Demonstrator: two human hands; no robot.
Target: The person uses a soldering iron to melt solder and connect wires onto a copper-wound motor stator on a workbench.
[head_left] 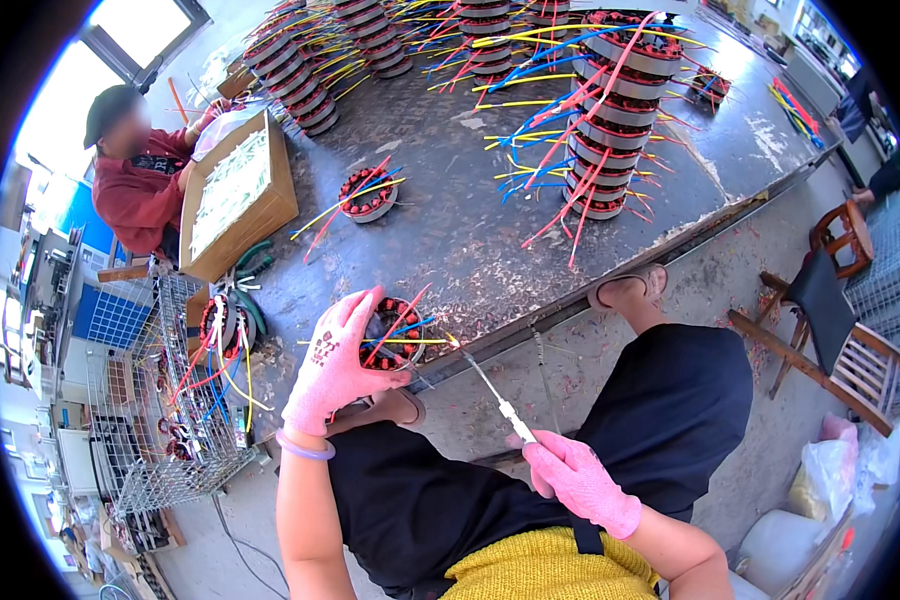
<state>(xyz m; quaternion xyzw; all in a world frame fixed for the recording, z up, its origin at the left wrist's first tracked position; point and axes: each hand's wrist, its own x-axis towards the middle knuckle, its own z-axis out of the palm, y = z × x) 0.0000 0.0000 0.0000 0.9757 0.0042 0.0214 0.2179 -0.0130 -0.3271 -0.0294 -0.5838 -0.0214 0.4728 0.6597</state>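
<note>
My left hand [337,352], in a pink glove, is closed round the side of a motor stator [395,352] at the table's near edge. Red coils line that ring, and red, blue and yellow leads stick out of it. My right hand [580,478], also gloved in pink, grips the white handle of a slim tool [510,410] with a long thin metal shaft. The shaft's tip meets the end of the yellow lead, where a small bright orange spot shows. Whether that spot is flame or glow I cannot tell. Farther back, another stator [370,195] lies flat.
Tall stator stacks [615,130] with wires jutting out stand on the dark table [450,215]. At the left are a cardboard box [240,200], green-handled pliers [253,262], stators [228,325] and a wire basket [170,430]. A co-worker [140,180] sits beyond; a chair [830,310] stands right.
</note>
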